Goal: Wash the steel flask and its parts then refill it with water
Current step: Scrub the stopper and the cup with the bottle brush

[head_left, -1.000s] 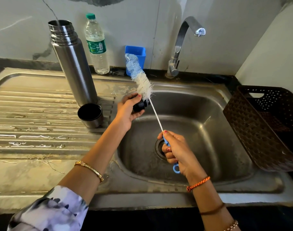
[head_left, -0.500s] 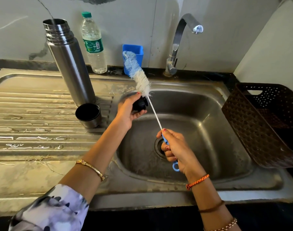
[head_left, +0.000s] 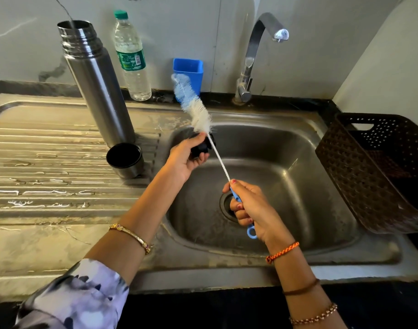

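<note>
The tall steel flask (head_left: 96,84) stands open and upright on the wet drainboard (head_left: 48,167), with its steel cup lid (head_left: 124,160) beside its base, mouth up. My left hand (head_left: 186,157) is shut on the flask's black stopper (head_left: 202,146) over the sink's left rim. My right hand (head_left: 248,207) grips the blue handle of a bottle brush (head_left: 196,110) above the drain. The brush's white and blue bristles rest against the stopper and reach up towards the back wall.
The steel sink basin (head_left: 286,176) has a drain (head_left: 227,205) under my right hand. Behind stand a tap (head_left: 257,51), shut off, a blue cup (head_left: 189,72) and a plastic water bottle (head_left: 130,58). A brown perforated basket (head_left: 374,172) leans over the sink's right edge.
The brush has slid slightly along the stopper in my left hand. Both hands stay in nearly the same place and the view has shifted a little.
</note>
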